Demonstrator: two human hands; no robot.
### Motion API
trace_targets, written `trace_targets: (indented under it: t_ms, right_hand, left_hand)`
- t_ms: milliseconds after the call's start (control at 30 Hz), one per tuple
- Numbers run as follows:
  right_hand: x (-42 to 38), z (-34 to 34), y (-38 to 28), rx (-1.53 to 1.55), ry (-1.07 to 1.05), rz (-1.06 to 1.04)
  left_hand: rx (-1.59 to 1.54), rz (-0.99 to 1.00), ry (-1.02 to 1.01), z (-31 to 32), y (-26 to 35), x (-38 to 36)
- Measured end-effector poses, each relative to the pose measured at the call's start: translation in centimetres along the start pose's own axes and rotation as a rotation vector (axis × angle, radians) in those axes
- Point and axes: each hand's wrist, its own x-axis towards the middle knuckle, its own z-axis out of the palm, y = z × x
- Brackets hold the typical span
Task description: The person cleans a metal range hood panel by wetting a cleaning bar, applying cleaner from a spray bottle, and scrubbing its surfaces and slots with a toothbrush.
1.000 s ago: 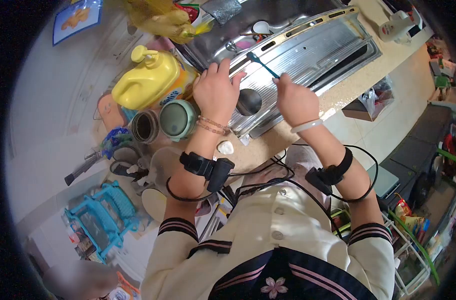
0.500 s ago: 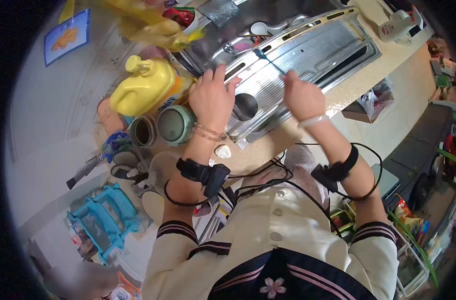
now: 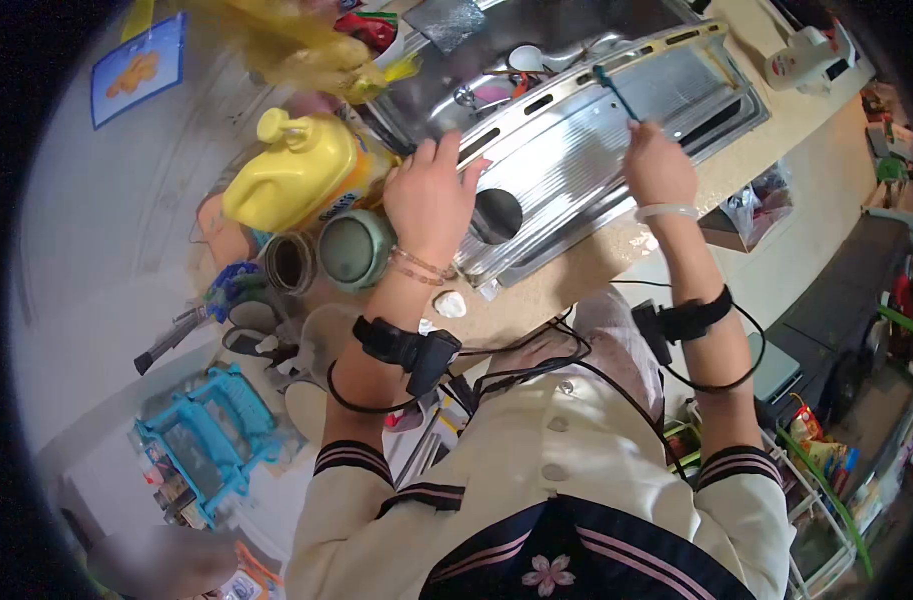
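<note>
A long ribbed metal panel (image 3: 617, 130) with slots along its far edge and a round hole near its left end lies slanted across the sink. My left hand (image 3: 432, 195) grips its left end, fingers over the far edge and thumb along the top. In my right hand (image 3: 661, 175) is a dark teal toothbrush (image 3: 620, 97), closed round its handle. The brush head rests at the slotted edge, right of the panel's middle. My right palm is turned away from view.
A yellow jug (image 3: 295, 170), a green-grey jar (image 3: 355, 250) and an open jar (image 3: 290, 262) stand left of my left hand. Behind the panel, the sink (image 3: 437, 85) holds a white cup (image 3: 526, 60). A white bottle (image 3: 805, 58) stands far right. Black cables (image 3: 537, 350) hang across my lap.
My right hand has moved right and slightly away from me along the panel, carrying the toothbrush. My left hand keeps its place on the panel's left end.
</note>
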Motion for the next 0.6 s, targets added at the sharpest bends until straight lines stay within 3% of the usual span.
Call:
trace_targets:
  t_ms: [100, 233, 267, 367, 433, 500, 567, 600]
  right_hand:
    - [-1.6, -1.5, -2.1, -0.03, -0.088, -0.037]
    - [-2.3, -1.2, -2.4, -0.012, -0.066, -0.081]
    - [-3.0, -1.1, -2.9, 0.004, -0.082, -0.096]
    - [-7.2, -0.1, -6.4, 0.05, -0.14, -0.321]
    - [-10.2, 1.1, -8.7, -0.009, -0.162, -0.468]
    - [-9.5, 1.0, -7.9, 0.1, -0.102, -0.442]
    - [-6.7, 0.3, -6.4, 0.063, -0.066, -0.199]
    - [-7.0, 0.5, -6.5, 0.088, -0.059, -0.216]
  left_hand:
    - [-0.091, 0.033, 0.009, 0.0, -1.2, -0.3]
    - [-0.474, -0.069, -0.059, -0.5, -4.1, -1.6]
    - [-0.83, -0.35, -0.142, 0.4, -4.7, -2.4]
    - [-0.838, -0.399, 0.008, 1.2, -4.2, -3.7]
    - [-0.753, -0.328, 0.04, 0.9, -4.2, -3.7]
    - [-0.784, -0.322, 0.025, 0.6, -4.3, -3.6]
    - [-0.93, -0.383, -0.027, 0.5, -4.3, -3.6]
    - [-0.921, -0.388, -0.021, 0.1, -4.0, -3.5]
